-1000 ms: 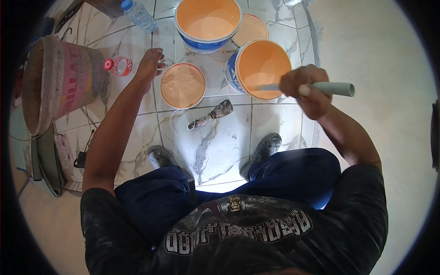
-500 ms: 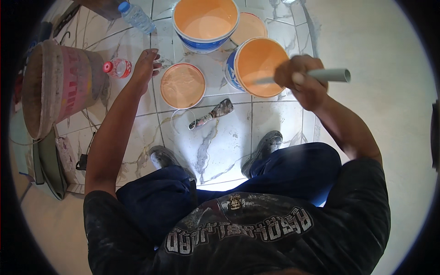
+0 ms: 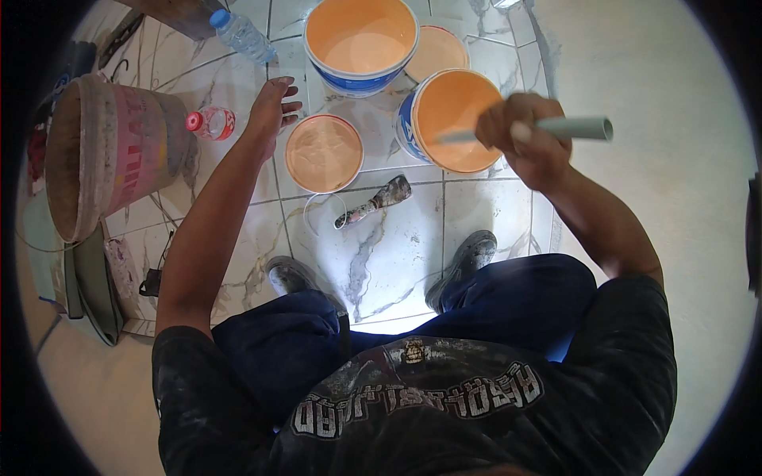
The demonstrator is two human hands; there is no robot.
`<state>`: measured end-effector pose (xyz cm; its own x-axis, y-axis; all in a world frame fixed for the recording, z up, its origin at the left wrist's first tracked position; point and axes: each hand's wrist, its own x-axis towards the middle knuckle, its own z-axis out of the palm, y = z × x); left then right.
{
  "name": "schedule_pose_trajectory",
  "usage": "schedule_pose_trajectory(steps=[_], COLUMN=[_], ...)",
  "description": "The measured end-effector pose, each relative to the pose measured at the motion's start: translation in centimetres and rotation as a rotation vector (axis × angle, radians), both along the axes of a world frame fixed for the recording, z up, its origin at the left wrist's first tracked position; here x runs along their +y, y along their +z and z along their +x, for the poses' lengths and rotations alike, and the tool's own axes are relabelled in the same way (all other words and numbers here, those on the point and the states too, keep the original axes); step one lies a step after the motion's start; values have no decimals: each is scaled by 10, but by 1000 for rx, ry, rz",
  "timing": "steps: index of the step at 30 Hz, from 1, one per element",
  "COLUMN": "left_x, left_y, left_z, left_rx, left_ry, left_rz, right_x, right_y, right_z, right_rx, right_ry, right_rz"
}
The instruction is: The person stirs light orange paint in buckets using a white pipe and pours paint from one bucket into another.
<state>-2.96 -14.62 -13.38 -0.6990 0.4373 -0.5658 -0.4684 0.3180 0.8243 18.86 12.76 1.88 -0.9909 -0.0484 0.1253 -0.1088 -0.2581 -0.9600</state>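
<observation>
My right hand [image 3: 524, 139] is closed around a pale grey pipe [image 3: 583, 129], whose far end reaches into a bucket of orange paint [image 3: 460, 99] with a blue-and-white label. Beside an orange-smeared round lid [image 3: 323, 152], my left hand [image 3: 274, 111] hangs with fingers apart and nothing in it. A second, larger paint bucket [image 3: 361, 36] stands behind, a flat lid [image 3: 444, 51] to its right. A dirty scraper [image 3: 389, 193] and a thin white loop [image 3: 308, 214] lie below the round lid.
A stained pink-labelled bucket [image 3: 131, 155] is at the left, with a red-capped bottle [image 3: 210, 122], a blue-capped bottle [image 3: 244, 38] and green folded material [image 3: 95, 293] around it. My shoes [image 3: 468, 258] rest on marbled tiles [image 3: 365, 270]; paler flooring [image 3: 651, 95] borders them at the right.
The pipe and my right hand rose slightly and tilted, blurred by motion near the paint. My left hand shifted a little rightward, as did most of the scene in the picture.
</observation>
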Motion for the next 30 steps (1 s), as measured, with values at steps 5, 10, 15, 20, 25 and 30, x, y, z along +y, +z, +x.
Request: schedule_pose_trajectory(steps=[5,10,15,20,25,30], left_x=[6,26,30,37,39,39], left_y=[-1,-7,-4,-2,-10,1], left_z=[-3,-5,-7,-8,-7,-5], left_rx=[-35,-26,-33,-40,-55,-41], left_ry=[36,144,111,70,72,75], left_rz=[51,104,120,124,118,128], right_x=[54,52,1,48,67,7], right_y=[1,-9,-3,1,-15,-1], right_z=[18,-44,-18,27,-29,-5], right_rx=[-41,59,-27,-20,59,54], right_ry=[-261,-291,-39,-190,-257,-138], right_rz=[230,124,18,273,62,144])
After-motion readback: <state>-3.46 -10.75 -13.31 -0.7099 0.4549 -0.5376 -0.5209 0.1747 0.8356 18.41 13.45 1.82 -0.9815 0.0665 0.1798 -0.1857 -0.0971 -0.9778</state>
